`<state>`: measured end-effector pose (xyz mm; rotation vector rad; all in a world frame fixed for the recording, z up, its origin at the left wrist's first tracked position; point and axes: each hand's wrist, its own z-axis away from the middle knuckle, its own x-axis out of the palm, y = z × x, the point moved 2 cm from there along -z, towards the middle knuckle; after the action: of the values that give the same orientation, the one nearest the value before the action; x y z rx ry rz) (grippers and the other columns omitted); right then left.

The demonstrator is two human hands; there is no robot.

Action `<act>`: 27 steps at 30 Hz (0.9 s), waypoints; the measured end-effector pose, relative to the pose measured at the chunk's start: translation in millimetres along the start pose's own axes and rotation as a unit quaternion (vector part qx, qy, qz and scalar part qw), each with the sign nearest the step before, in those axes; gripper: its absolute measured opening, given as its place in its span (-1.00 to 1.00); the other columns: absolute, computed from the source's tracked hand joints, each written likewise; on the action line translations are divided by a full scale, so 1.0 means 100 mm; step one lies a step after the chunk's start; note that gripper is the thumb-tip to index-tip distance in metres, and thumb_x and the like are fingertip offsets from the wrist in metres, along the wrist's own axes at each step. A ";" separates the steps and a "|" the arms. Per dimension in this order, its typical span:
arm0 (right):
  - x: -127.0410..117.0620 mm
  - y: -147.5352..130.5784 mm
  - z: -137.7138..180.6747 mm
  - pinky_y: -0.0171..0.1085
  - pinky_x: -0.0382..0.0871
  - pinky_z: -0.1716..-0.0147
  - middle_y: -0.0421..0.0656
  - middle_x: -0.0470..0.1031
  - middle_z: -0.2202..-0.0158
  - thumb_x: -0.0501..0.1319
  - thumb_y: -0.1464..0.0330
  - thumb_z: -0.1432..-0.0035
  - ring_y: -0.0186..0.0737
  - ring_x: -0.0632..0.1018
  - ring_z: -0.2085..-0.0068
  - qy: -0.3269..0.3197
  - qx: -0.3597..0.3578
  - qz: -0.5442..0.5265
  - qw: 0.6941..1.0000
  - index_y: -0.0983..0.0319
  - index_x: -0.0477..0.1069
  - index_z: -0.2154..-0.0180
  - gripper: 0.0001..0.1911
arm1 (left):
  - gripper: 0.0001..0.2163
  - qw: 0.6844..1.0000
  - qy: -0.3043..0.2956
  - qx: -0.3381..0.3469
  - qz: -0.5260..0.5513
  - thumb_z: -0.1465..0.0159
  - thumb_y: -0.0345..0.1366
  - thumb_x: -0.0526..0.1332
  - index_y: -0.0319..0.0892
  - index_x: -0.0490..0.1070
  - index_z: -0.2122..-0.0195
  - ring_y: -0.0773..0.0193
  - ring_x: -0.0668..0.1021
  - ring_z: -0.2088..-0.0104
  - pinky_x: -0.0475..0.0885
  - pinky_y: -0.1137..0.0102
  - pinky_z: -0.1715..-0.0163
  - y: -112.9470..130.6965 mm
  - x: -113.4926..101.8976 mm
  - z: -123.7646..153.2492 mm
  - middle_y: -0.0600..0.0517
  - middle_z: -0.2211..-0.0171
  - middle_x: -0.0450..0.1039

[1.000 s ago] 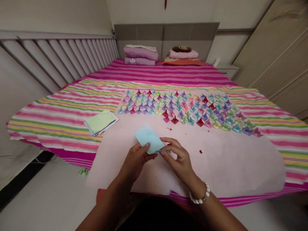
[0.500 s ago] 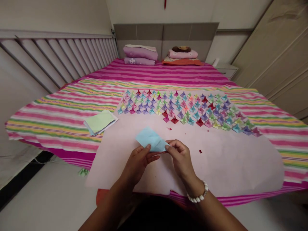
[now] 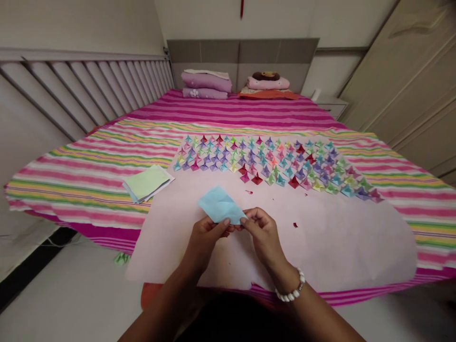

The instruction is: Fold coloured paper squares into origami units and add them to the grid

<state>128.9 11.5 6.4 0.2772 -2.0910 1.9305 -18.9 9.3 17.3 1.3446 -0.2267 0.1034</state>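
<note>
A sheet of light blue paper (image 3: 220,203) is held just above the large pale pink sheet (image 3: 338,237). My left hand (image 3: 210,233) pinches its lower edge, thumb on top and fingers beneath. At the right corner, my right hand (image 3: 261,229) grips the paper between thumb and fingers, with a white beaded bracelet (image 3: 292,289) round that wrist. A faint crease runs across the blue paper. Beyond the hands, rows of small folded paper shapes (image 3: 251,156) in many colours stand along the far part of the pink sheet.
A stack of loose paper (image 3: 147,183), pale green on top, lies to the left. Small red scraps (image 3: 295,224) dot the pink sheet. Striped bedding (image 3: 89,166) surrounds it. Folded purple bedding (image 3: 206,83) sits by the headboard (image 3: 221,50). Crumpled green paper (image 3: 121,258) is on the floor.
My left hand's thumb has slid right along the lower edge, closer to my right hand, and its fingers have curled under the paper. The view has shifted slightly.
</note>
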 end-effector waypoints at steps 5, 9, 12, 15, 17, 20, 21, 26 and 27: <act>0.06 -0.04 0.00 -0.26 0.38 0.38 -0.27 0.50 0.44 0.47 0.32 0.17 -0.26 0.51 0.43 -0.022 0.030 -0.004 0.999 0.16 0.43 0.16 -0.53 | -0.78 0.999 0.025 -0.017 0.022 -0.03 -0.16 0.40 -0.24 0.57 0.42 0.34 0.46 0.46 0.35 0.42 0.36 -0.02 -0.01 0.00 0.03 0.51 0.51; 0.09 -0.02 -0.01 -0.28 0.34 0.43 -0.26 0.48 0.57 0.45 0.26 0.13 -0.28 0.48 0.50 -0.036 0.062 0.019 0.997 0.21 0.43 0.50 -0.75 | -0.77 0.999 -0.006 -0.020 0.032 -0.06 -0.15 0.38 -0.24 0.55 0.46 0.35 0.41 0.47 0.33 0.42 0.37 -0.01 0.03 0.00 0.03 0.52 0.48; 0.09 0.01 -0.01 -0.28 0.35 0.42 -0.24 0.49 0.61 0.43 0.24 0.08 -0.29 0.48 0.52 -0.028 0.067 0.008 0.997 0.22 0.43 0.56 -0.74 | -0.75 0.999 -0.004 -0.019 0.044 -0.07 -0.12 0.37 -0.25 0.54 0.46 0.36 0.39 0.48 0.32 0.42 0.39 0.00 0.04 0.00 0.04 0.54 0.45; 0.09 0.03 0.01 -0.29 0.37 0.41 -0.22 0.51 0.60 0.41 0.23 0.05 -0.31 0.49 0.54 -0.029 0.088 -0.009 0.996 0.24 0.48 0.53 -0.77 | -0.73 0.998 0.011 -0.021 0.051 -0.04 -0.09 0.38 -0.24 0.53 0.48 0.37 0.38 0.50 0.31 0.43 0.40 0.01 0.03 -0.01 0.06 0.56 0.43; 0.07 0.03 0.01 -0.29 0.37 0.42 -0.22 0.51 0.60 0.38 0.20 0.01 -0.31 0.48 0.55 -0.037 0.105 -0.024 0.994 0.24 0.48 0.53 -0.75 | -0.72 0.999 0.021 -0.023 0.045 -0.03 -0.09 0.38 -0.24 0.51 0.50 0.37 0.37 0.50 0.31 0.43 0.40 0.02 0.01 -0.02 0.07 0.57 0.41; 0.04 -0.01 -0.02 -0.29 0.39 0.42 -0.21 0.52 0.57 0.40 0.20 0.04 -0.29 0.49 0.51 -0.049 0.099 -0.013 0.994 0.23 0.51 0.50 -0.77 | -0.71 1.000 0.020 -0.019 0.009 -0.05 -0.08 0.36 -0.24 0.48 0.54 0.35 0.38 0.51 0.30 0.42 0.41 0.03 -0.03 -0.02 0.06 0.58 0.40; 0.03 -0.02 -0.03 -0.29 0.40 0.41 -0.22 0.54 0.54 0.43 0.22 0.09 -0.28 0.50 0.49 -0.057 0.094 -0.008 0.994 0.22 0.53 0.46 -0.78 | -0.70 1.000 0.012 -0.017 -0.011 -0.06 -0.08 0.36 -0.25 0.48 0.55 0.34 0.39 0.51 0.30 0.41 0.42 0.04 -0.04 -0.02 0.05 0.58 0.40; 0.04 -0.09 -0.09 -0.27 0.42 0.44 -0.22 0.56 0.50 0.48 0.25 0.20 -0.28 0.50 0.50 -0.079 0.116 -0.054 0.989 0.22 0.52 0.44 -0.73 | -0.71 0.993 -0.056 -0.002 -0.107 -0.09 -0.09 0.33 -0.23 0.46 0.58 0.32 0.38 0.51 0.27 0.40 0.44 0.08 -0.02 0.01 0.07 0.61 0.37; 0.05 -0.10 -0.09 -0.28 0.40 0.47 -0.23 0.54 0.53 0.48 0.24 0.19 -0.29 0.48 0.53 -0.067 0.123 -0.064 0.988 0.22 0.50 0.49 -0.74 | -0.71 0.992 -0.061 0.003 -0.113 -0.10 -0.10 0.32 -0.23 0.46 0.57 0.32 0.39 0.51 0.28 0.40 0.43 0.08 -0.01 0.02 0.08 0.60 0.37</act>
<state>128.4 20.3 17.9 0.5935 -1.8581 2.1430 -21.7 9.5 25.5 1.3756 -0.1747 -0.1695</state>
